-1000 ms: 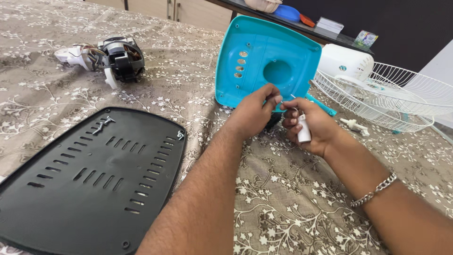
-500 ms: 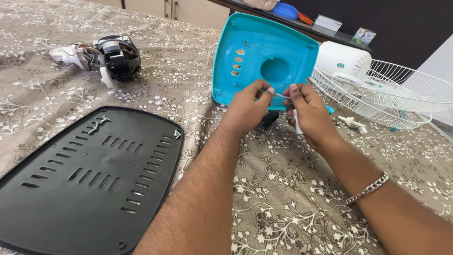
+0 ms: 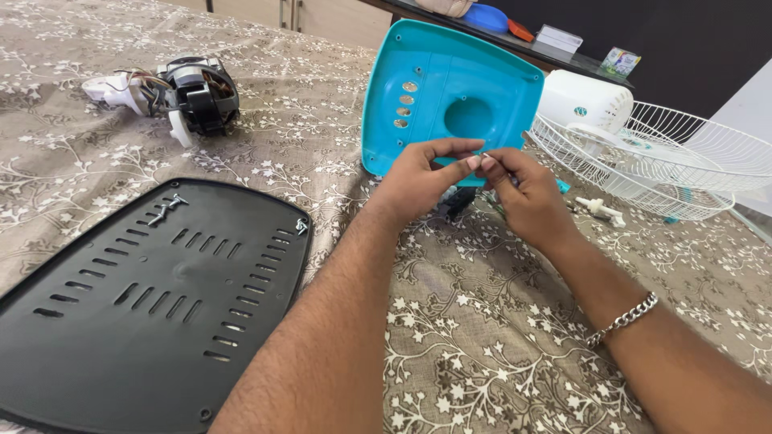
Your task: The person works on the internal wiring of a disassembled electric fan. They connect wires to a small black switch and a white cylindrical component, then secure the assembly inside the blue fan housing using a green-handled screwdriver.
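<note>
My left hand (image 3: pixel 422 175) and my right hand (image 3: pixel 527 197) meet fingertip to fingertip just in front of an upright turquoise plastic fan cover (image 3: pixel 426 88). Both pinch a thin wire end (image 3: pixel 485 154) between thumb and forefinger. The wire is very small and mostly hidden by the fingers. Under my hands a black part (image 3: pixel 458 201) lies on the patterned cloth (image 3: pixel 482 337). A chain bracelet (image 3: pixel 623 319) is on my right wrist.
A black slotted plate (image 3: pixel 153 297) with loose screws lies at the front left. A fan motor with wires (image 3: pixel 197 92) sits at the far left. A white wire fan guard (image 3: pixel 675 157), a white housing (image 3: pixel 583 100) and a small white part (image 3: pixel 603 210) are to the right.
Both hands have lifted and drawn closer to the turquoise cover. The white cylindrical piece seen earlier in my right hand no longer shows.
</note>
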